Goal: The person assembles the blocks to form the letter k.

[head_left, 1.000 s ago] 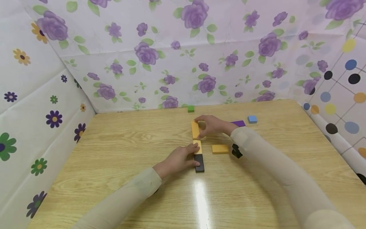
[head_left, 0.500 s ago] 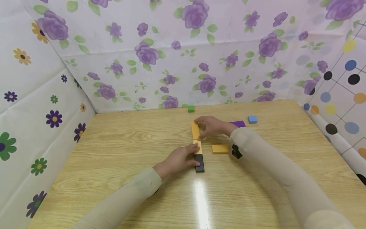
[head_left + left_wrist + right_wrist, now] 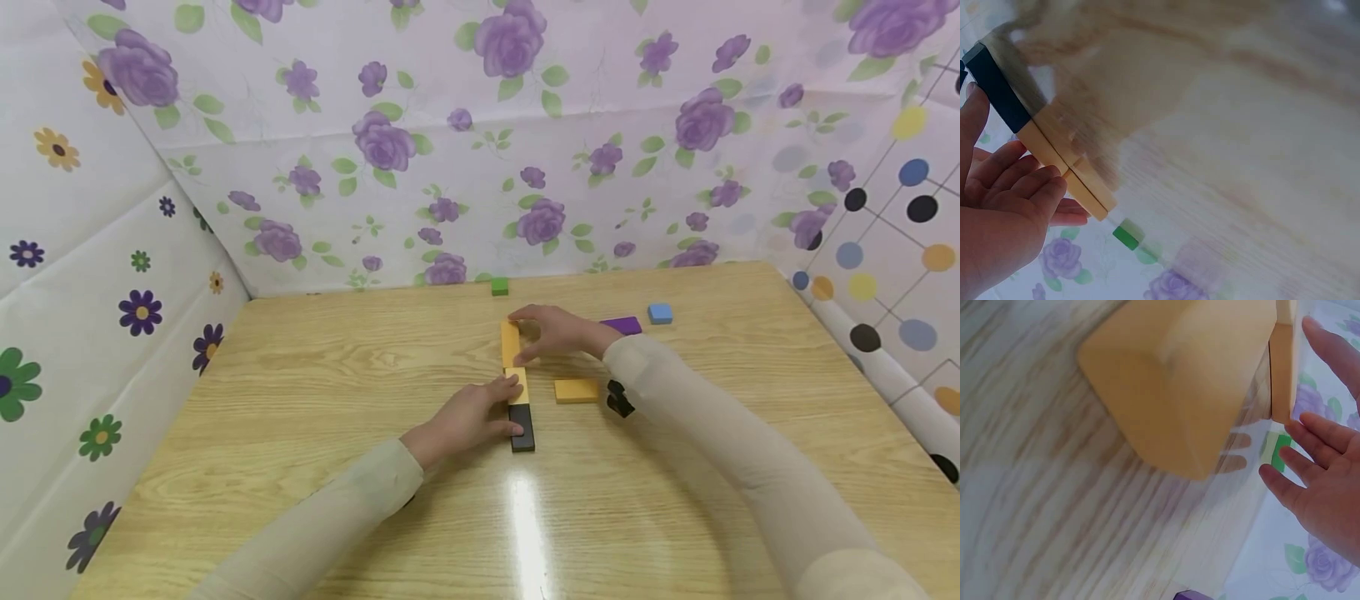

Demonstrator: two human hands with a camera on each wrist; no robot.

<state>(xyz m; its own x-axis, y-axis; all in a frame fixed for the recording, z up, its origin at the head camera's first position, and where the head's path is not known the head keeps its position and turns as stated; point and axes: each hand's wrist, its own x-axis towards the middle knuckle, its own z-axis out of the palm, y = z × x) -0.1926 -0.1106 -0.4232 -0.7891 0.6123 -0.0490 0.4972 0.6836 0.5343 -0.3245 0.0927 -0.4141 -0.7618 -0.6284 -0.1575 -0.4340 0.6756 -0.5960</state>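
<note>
Three blocks lie end to end on the table: a black one (image 3: 522, 442) nearest, a pale yellow one (image 3: 515, 375) in the middle, an orange one (image 3: 510, 343) farthest. My left hand (image 3: 463, 421) rests its thumb on the black block and its fingers on the pale yellow one. With thumb and index finger at opposite ends, my right hand (image 3: 558, 329) spans the orange block; its other fingers extend loosely in the right wrist view. Another orange block (image 3: 576, 391) lies flat to the right, looming large in the right wrist view (image 3: 1172, 394).
Beyond the row sits a small green block (image 3: 499, 287). A purple block (image 3: 622, 326) and a blue block (image 3: 660, 313) lie behind the right wrist. A black notched piece (image 3: 618, 400) is partly under the right sleeve. Floral sheets border the wooden table (image 3: 337, 367).
The far orange block has slid slightly toward the pale yellow block, with the right hand at it. The left hand has stayed put.
</note>
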